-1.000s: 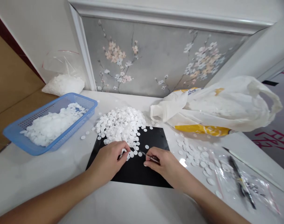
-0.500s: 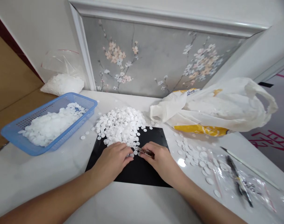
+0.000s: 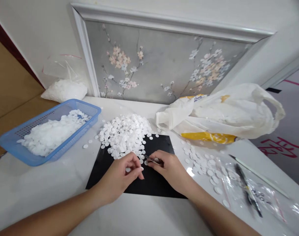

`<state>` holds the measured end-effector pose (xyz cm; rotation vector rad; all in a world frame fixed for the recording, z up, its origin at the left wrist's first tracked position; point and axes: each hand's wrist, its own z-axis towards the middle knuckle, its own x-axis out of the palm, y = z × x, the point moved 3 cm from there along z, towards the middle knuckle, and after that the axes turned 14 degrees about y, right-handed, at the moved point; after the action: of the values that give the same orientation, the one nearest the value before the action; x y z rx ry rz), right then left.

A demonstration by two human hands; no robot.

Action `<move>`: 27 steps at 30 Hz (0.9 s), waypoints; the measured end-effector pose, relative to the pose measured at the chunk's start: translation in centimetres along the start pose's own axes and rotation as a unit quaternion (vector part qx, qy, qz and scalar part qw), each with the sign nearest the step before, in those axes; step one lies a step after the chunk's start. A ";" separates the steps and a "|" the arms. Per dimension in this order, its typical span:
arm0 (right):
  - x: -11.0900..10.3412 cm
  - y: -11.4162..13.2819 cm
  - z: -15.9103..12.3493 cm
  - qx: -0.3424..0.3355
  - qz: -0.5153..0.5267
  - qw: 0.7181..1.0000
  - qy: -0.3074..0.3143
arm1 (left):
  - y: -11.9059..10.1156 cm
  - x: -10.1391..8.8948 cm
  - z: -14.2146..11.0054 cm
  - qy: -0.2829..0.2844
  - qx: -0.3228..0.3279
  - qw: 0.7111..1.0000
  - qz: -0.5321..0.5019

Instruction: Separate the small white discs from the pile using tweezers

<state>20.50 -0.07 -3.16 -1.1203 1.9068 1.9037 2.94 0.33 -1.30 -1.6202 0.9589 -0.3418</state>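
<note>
My left hand (image 3: 120,177) rests on a black mat (image 3: 154,183) with its fingers pinched on a small white disc (image 3: 128,169). My right hand (image 3: 170,168) is closed on thin metal tweezers (image 3: 150,159), whose tips point left toward the left fingertips. A heap of white discs (image 3: 126,132) lies at the mat's far edge, just beyond both hands. Loose discs dot the mat between the hands.
A blue basket (image 3: 16,149) of white discs stands at the left, a clear bag of discs (image 3: 63,88) behind it. A white and yellow plastic bag (image 3: 225,114) lies at the right. More discs (image 3: 204,164), clear sleeves and a black pen (image 3: 247,190) lie near the right edge.
My left hand has drawn back from the heap toward me with a disc pinched in its fingers. My right hand with the tweezers moved left, then held near the left fingertips.
</note>
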 end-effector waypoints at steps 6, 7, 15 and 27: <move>0.5 0.4 0.2 -0.040 -0.032 0.999 0.007 | 0.2 -0.1 0.6 -0.004 0.035 0.991 -0.129; 0.4 0.5 0.2 -0.039 -0.026 0.999 0.000 | 0.3 -0.1 0.6 -0.005 0.034 0.991 -0.130; 0.1 0.0 -0.4 0.050 0.355 0.932 0.047 | 0.5 0.2 0.4 -0.009 0.023 0.994 -0.102; -0.2 1.0 -1.3 0.102 0.526 0.841 0.072 | 0.8 0.2 0.3 -0.024 -0.017 0.965 -0.261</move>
<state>20.44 -1.36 -2.11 -0.0564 3.1064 1.9296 2.96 0.38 -2.21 -1.8937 0.4882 -0.6439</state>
